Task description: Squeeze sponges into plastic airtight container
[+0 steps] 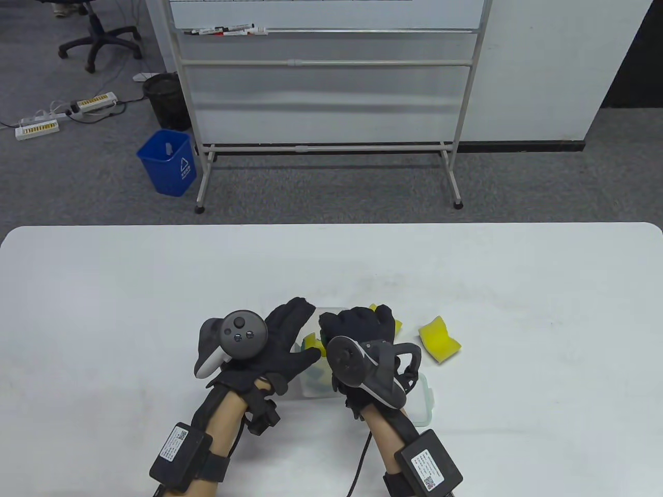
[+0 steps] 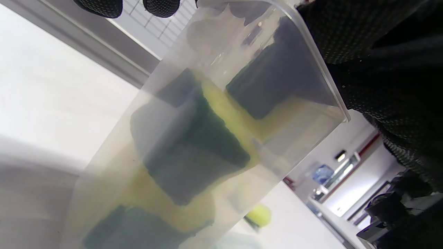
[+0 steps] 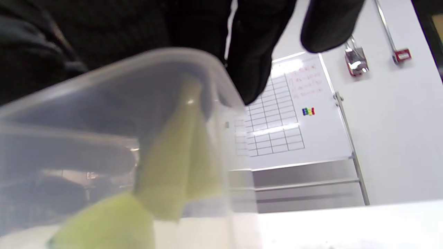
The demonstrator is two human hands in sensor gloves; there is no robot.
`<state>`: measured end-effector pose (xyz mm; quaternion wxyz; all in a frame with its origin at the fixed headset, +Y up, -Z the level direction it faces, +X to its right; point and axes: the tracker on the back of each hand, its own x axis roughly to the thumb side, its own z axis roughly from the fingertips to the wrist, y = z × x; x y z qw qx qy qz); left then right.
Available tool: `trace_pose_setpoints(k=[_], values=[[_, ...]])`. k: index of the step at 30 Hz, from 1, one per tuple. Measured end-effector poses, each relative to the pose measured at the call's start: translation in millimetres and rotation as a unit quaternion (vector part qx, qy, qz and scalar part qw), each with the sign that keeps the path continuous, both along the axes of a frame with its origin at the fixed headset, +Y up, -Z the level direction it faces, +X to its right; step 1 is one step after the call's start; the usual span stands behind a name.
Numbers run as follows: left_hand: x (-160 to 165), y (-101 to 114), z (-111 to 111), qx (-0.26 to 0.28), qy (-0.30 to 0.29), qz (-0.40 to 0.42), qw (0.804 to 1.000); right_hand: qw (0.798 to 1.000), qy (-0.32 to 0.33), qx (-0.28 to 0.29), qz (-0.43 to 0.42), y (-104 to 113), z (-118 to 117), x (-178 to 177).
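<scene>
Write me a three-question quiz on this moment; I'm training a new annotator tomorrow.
1. True or false: a yellow sponge lies on the table outside the container.
2. Which hand presses down into the container: A left hand, B right hand?
3. Fill in: the lid lies to the container's ____.

Key: 1 true. 2 B. 3 right.

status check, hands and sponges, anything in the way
Left hand open beside container. Right hand over container, pressing sponges in. One loose sponge on table, right. Lid alongside, nothing blocking.
</scene>
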<state>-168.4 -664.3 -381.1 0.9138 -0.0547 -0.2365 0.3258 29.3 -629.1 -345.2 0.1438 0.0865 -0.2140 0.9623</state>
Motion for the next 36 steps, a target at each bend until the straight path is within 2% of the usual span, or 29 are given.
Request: trace_pose_setpoints(k=[6, 11, 14, 23, 27, 30, 36], values=[[0.3, -0.4, 0.2, -0.005, 0.0, 0.002, 1.0, 1.0, -0.005, -0.016, -0.018, -2.9, -3.5, 4.1], [0.2, -0.4, 0.3, -0.007, 0.0, 0.003, 1.0, 0.994, 0.008, -0.103, -0.031, -6.0, -11.2, 12.7], [0.1, -0.7, 0.0, -0.009, 0.0, 0.003, 1.0, 0.992, 0.036, -0.106, -0.051, -10.0, -14.7, 16.4], [0.1, -1.2, -0.5, -0.009, 0.0, 0.004, 1.0, 0.978, 0.062, -0.199, -0.003, -17.8, -16.9, 11.9], [-0.7, -1.2, -1.1, -0.011, 0.0, 0.004, 1.0, 0.98, 0.068, -0.186, -0.012, -18.9, -17.9, 12.9], [-0.4, -0.9, -0.9, -0.01, 0.001, 0.002, 1.0, 0.986, 0.069, -0.143, -0.048, -17.0, -17.0, 15.6], [-0.6, -1.1, -1.1, -0.011, 0.002, 0.001, 1.0, 0.98, 0.087, -0.106, -0.141, 1.3, -11.4, 31.0]])
